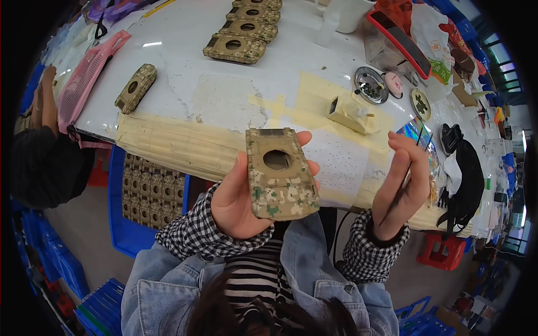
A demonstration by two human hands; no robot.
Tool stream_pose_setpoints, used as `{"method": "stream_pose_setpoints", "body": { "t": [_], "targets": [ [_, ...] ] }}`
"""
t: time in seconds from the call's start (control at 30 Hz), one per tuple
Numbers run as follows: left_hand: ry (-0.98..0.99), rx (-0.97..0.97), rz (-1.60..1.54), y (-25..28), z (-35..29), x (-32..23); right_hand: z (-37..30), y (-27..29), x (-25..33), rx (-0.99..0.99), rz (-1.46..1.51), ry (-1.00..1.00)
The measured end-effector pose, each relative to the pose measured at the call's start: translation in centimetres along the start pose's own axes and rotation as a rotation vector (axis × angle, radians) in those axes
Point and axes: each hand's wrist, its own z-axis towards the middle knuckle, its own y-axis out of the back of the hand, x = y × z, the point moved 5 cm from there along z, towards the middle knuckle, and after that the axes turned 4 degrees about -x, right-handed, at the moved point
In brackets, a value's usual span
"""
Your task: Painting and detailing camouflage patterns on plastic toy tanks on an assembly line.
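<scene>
My left hand [238, 210] is closed around a toy tank hull [284, 187] with pixel camouflage and a round hole in its top. The hull is held up in front of me, over the table's near edge. To the right, my right hand [406, 185] is raised with bent fingers around thin dark tweezers [408, 171], apart from the hull. Beyond it, small dark green pieces lie in a round metal dish [371, 85] and on a round pale lid [420, 105]. A cream taped block [354, 113] with a short peg sits nearer.
More hulls stand in a row [235, 47] at the back; a single hull [136, 88] lies left. A blue crate [116, 218] full of hulls is below. A pink basket [92, 78], a red-cased phone [399, 43] and a white mug [350, 14] surround the work. Another person [47, 151] sits left.
</scene>
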Motion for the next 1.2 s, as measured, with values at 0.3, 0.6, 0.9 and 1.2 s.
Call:
{"method": "stream_pose_setpoints", "body": {
  "t": [0.3, 0.6, 0.9, 1.2],
  "targets": [
    [0.066, -0.075, -0.149, -0.1, 0.3, 0.5, 2.1, -2.6, -2.1, 0.065, -0.232, 0.195],
    [0.085, -0.113, -0.08, 0.2, 0.6, 1.1, 2.3, -2.0, -2.2, -0.017, -0.184, 0.166],
    [0.057, -0.136, -0.036, 0.4, 0.4, 1.0, -0.5, -0.6, 3.1, 0.013, 0.632, 0.014],
    [0.067, -0.192, -0.015, 0.7, 0.2, 1.3, -1.4, -3.2, 3.6, 0.225, 0.846, -0.293]
  ]
}}
